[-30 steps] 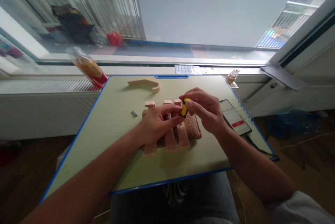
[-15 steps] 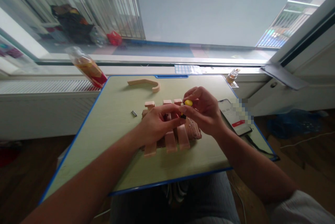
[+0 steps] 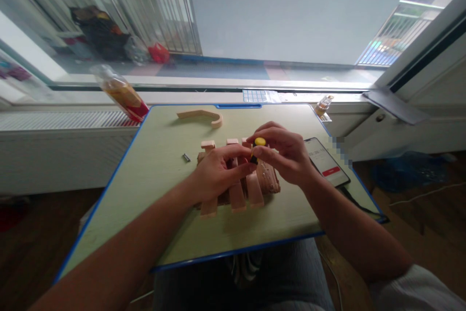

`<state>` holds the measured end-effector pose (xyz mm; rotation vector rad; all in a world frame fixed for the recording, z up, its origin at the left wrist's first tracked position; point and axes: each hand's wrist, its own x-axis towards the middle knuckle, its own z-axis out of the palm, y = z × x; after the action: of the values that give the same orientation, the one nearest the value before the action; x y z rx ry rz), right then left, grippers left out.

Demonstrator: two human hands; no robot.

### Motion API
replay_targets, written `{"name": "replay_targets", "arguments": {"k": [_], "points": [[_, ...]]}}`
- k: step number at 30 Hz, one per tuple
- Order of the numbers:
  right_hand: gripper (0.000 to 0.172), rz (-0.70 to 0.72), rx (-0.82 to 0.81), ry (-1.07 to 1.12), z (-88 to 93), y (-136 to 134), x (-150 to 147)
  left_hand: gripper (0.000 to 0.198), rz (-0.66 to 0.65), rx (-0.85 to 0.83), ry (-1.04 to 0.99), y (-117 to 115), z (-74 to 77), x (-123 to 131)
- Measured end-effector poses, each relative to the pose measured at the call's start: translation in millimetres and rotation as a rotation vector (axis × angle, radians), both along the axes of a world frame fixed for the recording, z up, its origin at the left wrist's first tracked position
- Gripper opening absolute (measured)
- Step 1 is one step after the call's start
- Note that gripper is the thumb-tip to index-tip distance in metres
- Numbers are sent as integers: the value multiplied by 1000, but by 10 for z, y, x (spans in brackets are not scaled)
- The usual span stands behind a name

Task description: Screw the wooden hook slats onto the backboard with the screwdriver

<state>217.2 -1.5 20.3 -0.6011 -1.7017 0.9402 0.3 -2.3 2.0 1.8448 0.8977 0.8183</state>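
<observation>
A short, stubby screwdriver (image 3: 259, 141) with a yellow domed cap and a black lower part stands upright between my hands. The fingers and thumb of my right hand (image 3: 284, 148) close around its handle. My left hand (image 3: 218, 168) pinches at its lower black end; the tip is hidden behind the fingers. Under both hands lies a brown, rough-textured block (image 3: 269, 177), crossed by several pale wooden strips (image 3: 237, 197) with upturned far ends. The left hand hides part of the block. A small metal piece (image 3: 186, 157), perhaps a bit, lies left of it.
A hook-shaped wooden strip (image 3: 200, 114) lies toward the back of the blue-edged table (image 3: 145, 189). At the right is a phone (image 3: 327, 163) with a strap (image 3: 362, 204). A drink bottle (image 3: 125, 97) stands beyond the left corner, a small bottle (image 3: 323, 106) beyond the right.
My right fingers have shifted from behind the yellow cap to around the screwdriver's handle, which is now more upright. The left hand has barely moved.
</observation>
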Motion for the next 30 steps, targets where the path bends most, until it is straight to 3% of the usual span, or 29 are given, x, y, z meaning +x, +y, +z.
{"name": "replay_targets", "arguments": {"k": [8, 16, 21, 26, 30], "points": [[29, -86, -11, 76, -63, -15, -89, 37, 23, -21, -49, -2, -41, 20], [23, 146, -95, 24, -4, 73, 101, 31, 13, -31, -76, 4, -38, 22], [18, 83, -52, 40, -12, 62, 67, 34, 8, -6, -17, -12, 0, 15], [34, -1, -58, 95, -59, 8, -51, 34, 29, -39, -56, -28, -9, 27], [29, 110, -156, 60, -29, 3, 5, 29, -17, -68, -118, -17, -40, 29]]}}
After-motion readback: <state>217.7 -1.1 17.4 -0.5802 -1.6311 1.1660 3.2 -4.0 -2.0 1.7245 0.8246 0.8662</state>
